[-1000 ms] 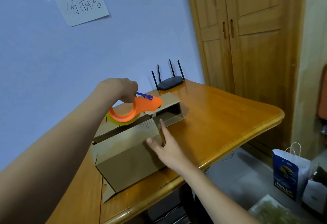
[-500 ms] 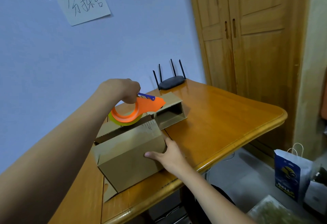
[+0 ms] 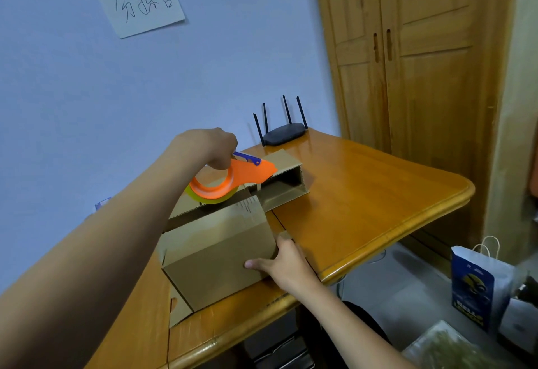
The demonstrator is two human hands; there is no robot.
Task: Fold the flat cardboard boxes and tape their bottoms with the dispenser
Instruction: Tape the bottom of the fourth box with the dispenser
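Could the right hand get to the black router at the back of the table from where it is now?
Probably yes. The right hand only rests against the near cardboard box, and the bare table lies open between it and the router. The second box sits left of that path.

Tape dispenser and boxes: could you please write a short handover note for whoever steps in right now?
Left hand grips the orange tape dispenser, held over the near box's far edge.
Right hand steadies the near box at its right corner.
Second box lies on its side behind, open end showing, near the router.
Done: both boxes are folded up.
Left: whether the near box's seam is taped cannot be told; check it, then the second box.
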